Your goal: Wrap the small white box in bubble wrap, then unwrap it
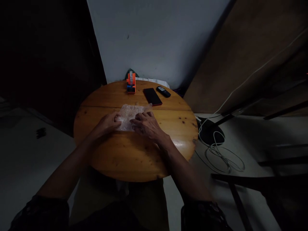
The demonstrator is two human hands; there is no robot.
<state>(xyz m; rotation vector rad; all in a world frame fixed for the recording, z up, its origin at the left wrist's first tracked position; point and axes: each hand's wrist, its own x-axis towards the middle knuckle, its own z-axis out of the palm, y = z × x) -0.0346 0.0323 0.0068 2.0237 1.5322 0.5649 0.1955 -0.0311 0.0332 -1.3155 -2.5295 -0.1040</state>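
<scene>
A round wooden worktop (134, 160) fills the middle of the frame. At its centre a clear, crumpled sheet of bubble wrap (131, 113) is held down from both sides. The right hand (146, 125) is laid palm-down on its right edge, gripping nothing. The left hand (107, 123) touches the left edge, but whether it pinches cannot be told. Flattening is judged to be in hand; a further fold would call for one edge to be lifted. Beyond lie a black phone (152, 96) and an orange tape dispenser (131, 83).
</scene>
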